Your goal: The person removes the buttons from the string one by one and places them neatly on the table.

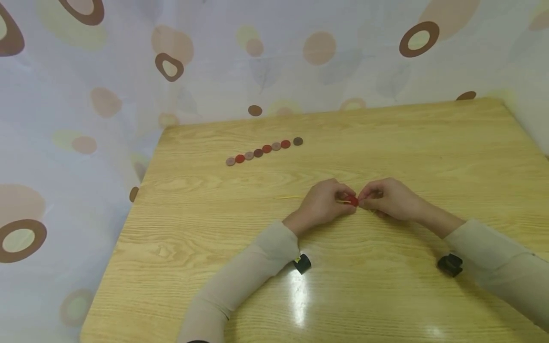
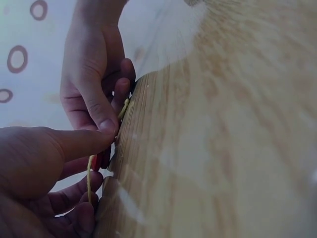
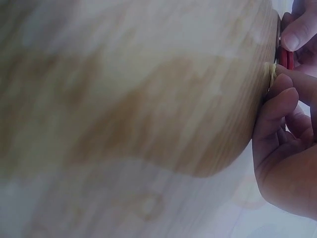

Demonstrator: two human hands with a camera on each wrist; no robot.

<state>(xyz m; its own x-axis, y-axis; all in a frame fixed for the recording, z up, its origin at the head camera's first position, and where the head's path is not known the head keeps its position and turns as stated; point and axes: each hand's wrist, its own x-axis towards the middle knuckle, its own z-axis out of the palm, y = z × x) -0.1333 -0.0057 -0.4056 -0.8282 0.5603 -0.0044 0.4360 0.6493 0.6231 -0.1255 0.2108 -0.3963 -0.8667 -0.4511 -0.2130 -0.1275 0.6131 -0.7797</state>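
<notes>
Both hands meet over the table right of the middle. My left hand [image 1: 323, 202] pinches a red button [image 1: 352, 200] between thumb and fingers; in the right wrist view the red button [image 3: 286, 58] shows edge-on, looking like layered discs. A yellow string [image 2: 89, 181] crosses the button's face and hangs past the left fingers. Its tail [image 1: 288, 197] lies on the table left of that hand. My right hand [image 1: 392, 199] has thumb and fingertips pinched together right at the button's edge, on the string's knotted-looking end [image 3: 273, 73].
Farther back on the wooden table [image 1: 193, 228], a slanting row of flat round buttons [image 1: 258, 153] in red, brown and pinkish tones lies side by side. One dark brown button [image 1: 298, 141] sits slightly apart at its right end. A patterned curtain [image 1: 291, 57] hangs behind the table.
</notes>
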